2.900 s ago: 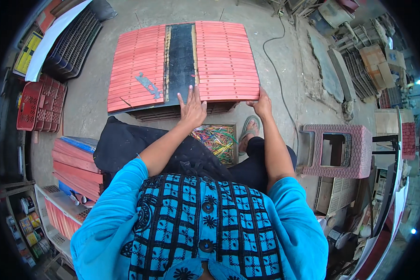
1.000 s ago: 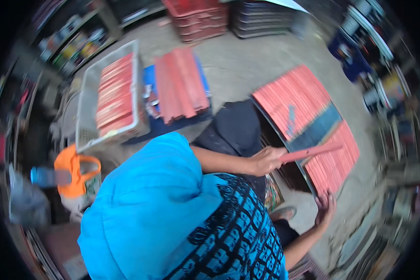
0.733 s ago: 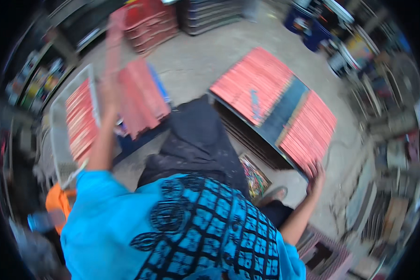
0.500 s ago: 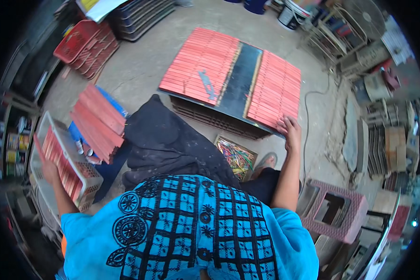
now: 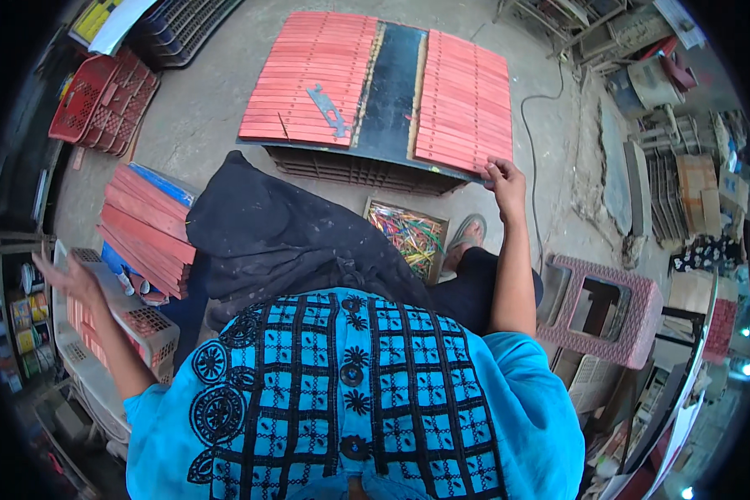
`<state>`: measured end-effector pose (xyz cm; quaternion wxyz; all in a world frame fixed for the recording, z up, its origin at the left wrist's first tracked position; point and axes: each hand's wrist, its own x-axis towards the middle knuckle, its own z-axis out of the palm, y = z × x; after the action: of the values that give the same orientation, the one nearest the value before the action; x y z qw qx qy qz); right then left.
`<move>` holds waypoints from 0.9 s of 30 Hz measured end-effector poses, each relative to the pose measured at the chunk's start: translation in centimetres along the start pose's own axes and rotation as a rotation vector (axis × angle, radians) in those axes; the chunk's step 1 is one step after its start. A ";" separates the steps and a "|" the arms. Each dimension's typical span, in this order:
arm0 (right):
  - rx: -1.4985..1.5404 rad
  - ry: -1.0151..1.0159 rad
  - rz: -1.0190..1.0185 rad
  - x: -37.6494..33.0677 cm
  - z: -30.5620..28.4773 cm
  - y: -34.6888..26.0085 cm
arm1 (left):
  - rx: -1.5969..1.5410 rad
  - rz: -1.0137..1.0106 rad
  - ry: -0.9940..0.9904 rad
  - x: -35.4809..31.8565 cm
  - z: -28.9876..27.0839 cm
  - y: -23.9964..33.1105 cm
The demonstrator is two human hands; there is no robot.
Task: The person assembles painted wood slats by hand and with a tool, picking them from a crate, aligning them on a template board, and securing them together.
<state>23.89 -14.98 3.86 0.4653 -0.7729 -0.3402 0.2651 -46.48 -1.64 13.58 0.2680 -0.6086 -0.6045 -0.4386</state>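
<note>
My left hand (image 5: 73,279) is over the far end of a white plastic basket (image 5: 157,327), its fingers spread and nothing in them. Red wooden strips (image 5: 92,325) stand packed inside the basket. My right hand (image 5: 507,185) is at the near right corner of a dark board (image 5: 387,92), fingertips by the edge and fingers loosely bent and apart. Two blocks of red slats lie on the board in rows, a left block (image 5: 308,58) and a right block (image 5: 462,100), with a dark strip between them. A flat grey metal piece (image 5: 327,110) rests on the left block.
The board sits on a dark crate (image 5: 350,171). A tray of colourful thin sticks (image 5: 404,233) is by my sandalled foot (image 5: 467,237). A stack of red boards (image 5: 146,225) lies left of my knee. Red baskets (image 5: 100,100) stand beyond, a pink stool (image 5: 604,312) at right.
My left hand has let go of a red strip at the basket and lifted with fingers spread. My right hand stays at the board's corner. The whole view has shifted.
</note>
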 end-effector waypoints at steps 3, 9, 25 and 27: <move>-0.146 -0.163 0.059 -1.3 1.2 0.5 | -0.597 0.055 -0.025 0.8 3.2 13.7; -0.634 -0.554 0.000 -2.2 5.3 9.3 | -1.078 0.437 -1.160 -4.5 5.5 33.9; -0.767 -0.339 0.184 -5.9 14.1 21.1 | -0.134 0.973 -2.422 -21.6 14.2 38.1; -0.885 -0.387 0.135 -6.0 15.2 19.4 | -0.156 0.941 -2.439 -21.6 14.3 38.4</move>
<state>14.45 -17.93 -19.55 0.0020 -0.8534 -0.4498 0.2633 -3.68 -5.06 -3.87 -0.3573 -0.7772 -0.1611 0.4924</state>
